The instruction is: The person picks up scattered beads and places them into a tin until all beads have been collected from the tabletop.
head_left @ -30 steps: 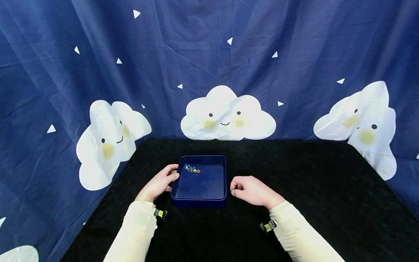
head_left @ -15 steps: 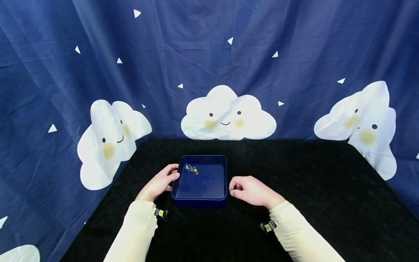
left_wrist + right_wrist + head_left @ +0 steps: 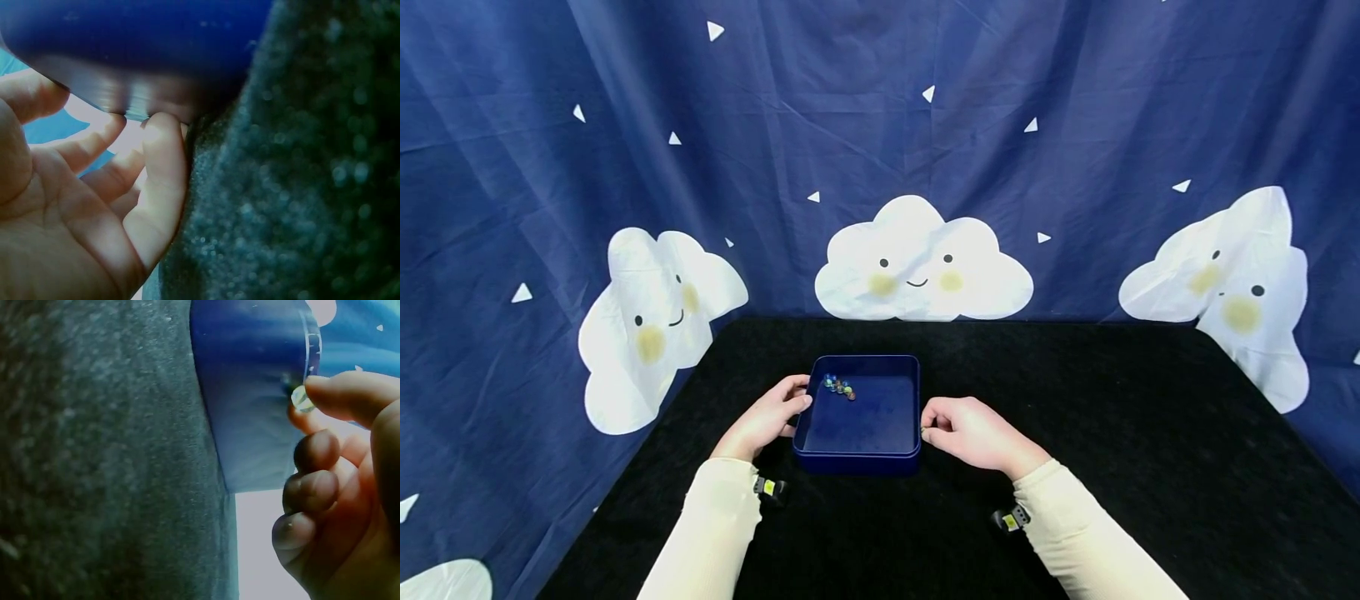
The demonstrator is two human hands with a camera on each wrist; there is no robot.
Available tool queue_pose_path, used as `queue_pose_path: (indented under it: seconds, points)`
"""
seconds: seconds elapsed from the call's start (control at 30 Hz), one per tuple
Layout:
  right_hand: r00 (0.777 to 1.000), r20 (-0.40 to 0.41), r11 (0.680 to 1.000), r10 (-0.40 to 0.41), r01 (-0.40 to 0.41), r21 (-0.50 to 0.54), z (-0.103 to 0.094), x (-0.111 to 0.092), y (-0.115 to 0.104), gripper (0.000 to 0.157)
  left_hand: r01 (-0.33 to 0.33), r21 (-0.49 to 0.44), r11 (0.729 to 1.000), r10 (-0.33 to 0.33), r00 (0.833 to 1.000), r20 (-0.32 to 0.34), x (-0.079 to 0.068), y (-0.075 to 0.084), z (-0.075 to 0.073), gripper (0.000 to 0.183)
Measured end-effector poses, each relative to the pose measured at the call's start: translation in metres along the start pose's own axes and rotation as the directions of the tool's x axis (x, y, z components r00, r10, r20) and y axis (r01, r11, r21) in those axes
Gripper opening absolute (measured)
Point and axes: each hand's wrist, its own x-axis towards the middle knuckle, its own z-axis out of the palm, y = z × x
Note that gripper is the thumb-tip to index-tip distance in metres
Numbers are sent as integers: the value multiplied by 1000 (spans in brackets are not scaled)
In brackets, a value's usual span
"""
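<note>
A square dark blue box (image 3: 859, 465) with an open top sits on the black table. Several small glass marbles (image 3: 839, 387) lie clustered in its far left corner. My left hand (image 3: 763, 425) rests at the left side, its fingertips (image 3: 164, 125) touching the outer wall with fingers slightly bent. Just off the right wall, my right hand (image 3: 973, 433) pinches a clear yellowish marble (image 3: 302, 400) between thumb and forefinger, while its other fingers curl toward the palm. In the right wrist view this marble is near the level of the box's rim.
Black cloth covers the table (image 3: 1075, 392). Behind it hangs a dark blue curtain (image 3: 865, 108) with smiling white clouds and small white triangles. A small camera sits on each wrist.
My right hand has moved slightly left, closer to the box's right wall, with the marble. Inside the box, the reddish marble rolled a little nearer and left, then stopped. The left hand stays put.
</note>
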Motion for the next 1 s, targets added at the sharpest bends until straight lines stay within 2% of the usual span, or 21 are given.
queue_pose_path:
  seconds: [0.27,0.43,0.57,0.83,1.0]
  points:
    - [996,-92,1000,12,-10,28,-7,7,-15,12,-6,-1,1000,6,1000,10,2,-1,-1,44]
    - [996,-86,1000,-17,17,-1,-8,19,-27,11,-2,4,1000,1,1000,2,1,0,-1,45]
    - [997,-72,1000,-10,8,-24,-10,26,-34,12,4,2,1000,-4,1000,7,-1,0,1,45]
    - [995,-69,997,68,-69,-22,-16,26,-28,15,2,-3,1000,-2,1000,12,1,-1,2,45]
    - [991,-107,997,74,-77,-20,-20,18,-18,14,2,2,1000,-2,1000,8,0,0,0,45]
